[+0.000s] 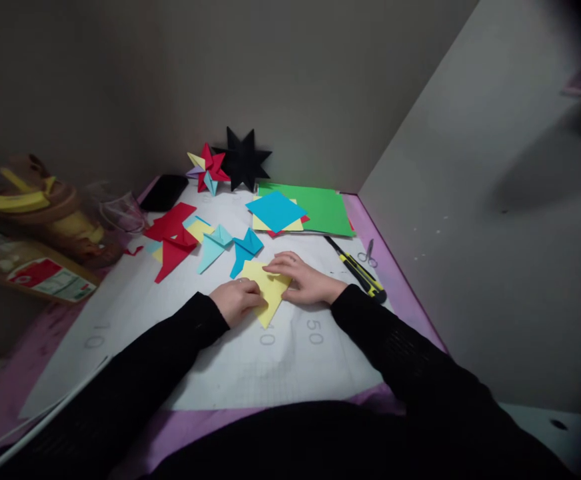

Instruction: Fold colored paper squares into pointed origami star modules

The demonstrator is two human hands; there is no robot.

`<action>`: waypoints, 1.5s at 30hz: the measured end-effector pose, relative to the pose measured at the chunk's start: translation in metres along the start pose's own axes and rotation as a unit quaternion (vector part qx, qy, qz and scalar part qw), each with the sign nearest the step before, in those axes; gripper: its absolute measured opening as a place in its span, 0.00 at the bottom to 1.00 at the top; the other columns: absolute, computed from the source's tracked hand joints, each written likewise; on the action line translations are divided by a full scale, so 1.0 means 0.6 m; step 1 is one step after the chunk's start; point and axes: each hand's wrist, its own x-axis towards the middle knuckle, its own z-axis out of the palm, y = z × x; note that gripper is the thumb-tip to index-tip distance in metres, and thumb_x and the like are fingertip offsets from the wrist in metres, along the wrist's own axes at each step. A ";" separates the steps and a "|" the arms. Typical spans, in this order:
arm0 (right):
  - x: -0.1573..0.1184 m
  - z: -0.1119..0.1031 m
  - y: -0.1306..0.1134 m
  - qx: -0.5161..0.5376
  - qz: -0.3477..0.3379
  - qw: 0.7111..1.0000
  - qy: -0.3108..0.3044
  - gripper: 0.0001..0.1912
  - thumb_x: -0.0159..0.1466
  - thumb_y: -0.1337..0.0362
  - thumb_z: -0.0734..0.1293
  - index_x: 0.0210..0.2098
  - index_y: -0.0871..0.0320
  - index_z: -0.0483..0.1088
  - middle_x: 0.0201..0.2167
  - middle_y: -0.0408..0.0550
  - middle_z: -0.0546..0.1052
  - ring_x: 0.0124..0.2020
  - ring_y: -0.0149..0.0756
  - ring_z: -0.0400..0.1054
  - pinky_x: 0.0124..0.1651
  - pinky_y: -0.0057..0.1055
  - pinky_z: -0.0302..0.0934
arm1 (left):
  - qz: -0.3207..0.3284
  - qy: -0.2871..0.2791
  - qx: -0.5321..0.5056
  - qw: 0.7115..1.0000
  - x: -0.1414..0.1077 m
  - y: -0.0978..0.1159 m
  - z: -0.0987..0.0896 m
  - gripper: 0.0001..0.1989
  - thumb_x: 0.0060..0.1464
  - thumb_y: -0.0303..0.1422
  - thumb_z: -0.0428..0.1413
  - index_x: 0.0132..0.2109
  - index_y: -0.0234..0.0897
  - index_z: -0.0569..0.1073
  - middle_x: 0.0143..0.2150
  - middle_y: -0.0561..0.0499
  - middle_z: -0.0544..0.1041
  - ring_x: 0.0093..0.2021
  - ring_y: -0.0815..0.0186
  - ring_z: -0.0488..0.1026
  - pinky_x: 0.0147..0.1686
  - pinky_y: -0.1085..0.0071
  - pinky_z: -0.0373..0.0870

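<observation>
A yellow piece of paper, partly folded, lies on the white mat between my two hands. My left hand has curled fingers gripping its left edge. Along the right side, my right hand holds the paper with thumb and fingers, the fingers reaching over its top. Just beyond it rest folded paper pieces: a blue one, a light-blue one and a red one. Parts of the yellow paper are hidden under my fingers.
A black-and-yellow box cutter and small scissors lie to the right. Behind are green sheets topped by a blue square, a black paper star, a multicoloured star and a phone. A pot stands left.
</observation>
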 end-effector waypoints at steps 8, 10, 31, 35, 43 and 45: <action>-0.011 0.010 -0.003 0.017 -0.033 0.998 0.058 0.07 0.55 0.74 0.62 0.28 0.57 0.68 0.30 0.47 0.70 0.40 0.37 0.63 0.51 0.42 0.56 | -0.035 0.010 -0.009 0.999 -0.001 -0.008 -0.012 0.12 0.56 0.36 0.51 0.41 0.37 0.76 0.37 0.45 0.73 0.38 0.63 0.69 0.39 0.68 0.66; -0.020 0.014 -0.003 -0.001 -0.026 0.996 0.081 0.09 0.56 0.75 0.60 0.28 0.56 0.67 0.33 0.48 0.72 0.40 0.37 0.64 0.48 0.40 0.58 | -0.042 0.015 -0.002 0.999 -0.005 -0.010 -0.016 0.13 0.58 0.34 0.48 0.41 0.39 0.76 0.38 0.45 0.74 0.39 0.63 0.69 0.40 0.67 0.66; -0.031 0.001 0.010 0.075 -0.040 0.996 -0.013 0.09 0.59 0.72 0.63 0.34 0.55 0.74 0.43 0.47 0.76 0.52 0.35 0.63 0.54 0.42 0.58 | 0.071 -0.057 0.001 0.996 -0.035 0.040 -0.009 0.14 0.60 0.30 0.47 0.48 0.46 0.73 0.52 0.50 0.73 0.57 0.56 0.63 0.51 0.58 0.62; -0.024 -0.004 0.010 0.065 -0.051 0.995 -0.047 0.07 0.60 0.68 0.64 0.34 0.54 0.75 0.45 0.47 0.75 0.53 0.35 0.61 0.56 0.42 0.56 | 0.059 -0.043 0.012 0.997 -0.035 0.048 -0.009 0.13 0.59 0.30 0.48 0.48 0.47 0.73 0.51 0.49 0.74 0.56 0.56 0.64 0.50 0.57 0.62; 0.014 -0.023 0.016 0.079 -0.017 0.992 -0.093 0.06 0.61 0.62 0.65 0.32 0.57 0.72 0.33 0.46 0.75 0.40 0.33 0.66 0.49 0.35 0.57 | 0.008 -0.048 -0.027 0.998 -0.027 0.053 -0.008 0.12 0.60 0.36 0.47 0.46 0.47 0.75 0.47 0.49 0.74 0.51 0.59 0.66 0.49 0.60 0.62; 0.027 -0.024 0.019 0.058 -0.009 0.994 -0.096 0.07 0.62 0.64 0.63 0.31 0.58 0.71 0.30 0.46 0.74 0.37 0.33 0.65 0.46 0.33 0.57 | -0.030 -0.060 -0.049 0.997 -0.025 0.052 -0.006 0.13 0.59 0.38 0.48 0.44 0.45 0.75 0.44 0.49 0.75 0.46 0.61 0.68 0.47 0.63 0.63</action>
